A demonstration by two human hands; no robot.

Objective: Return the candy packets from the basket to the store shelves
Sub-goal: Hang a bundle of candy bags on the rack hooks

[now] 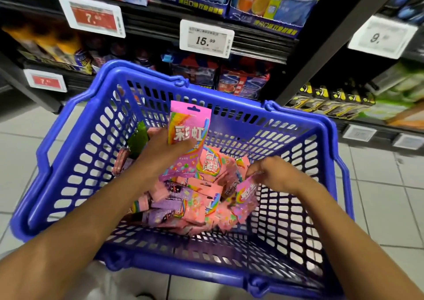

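Observation:
A blue plastic basket (68, 162) stands on the tiled floor below me. Inside it lies a heap of several pink and purple candy packets (195, 205). My left hand (165, 148) is shut on one pink rainbow candy packet (189, 125), held upright above the heap. My right hand (273, 173) pinches the top edge of another pink packet (246, 196) at the heap's right side, and that packet hangs tilted. A green packet (137, 139) leans against the basket's left inner wall.
Dark store shelves (257, 45) rise just behind the basket, stocked with boxed goods. Price tags hang on the shelf edges: 7 (91, 17), 15.99 (206, 38) and 9 (382, 37). Yellow-black packs (330, 100) fill a lower shelf on the right. Grey floor tiles (385, 185) surround the basket.

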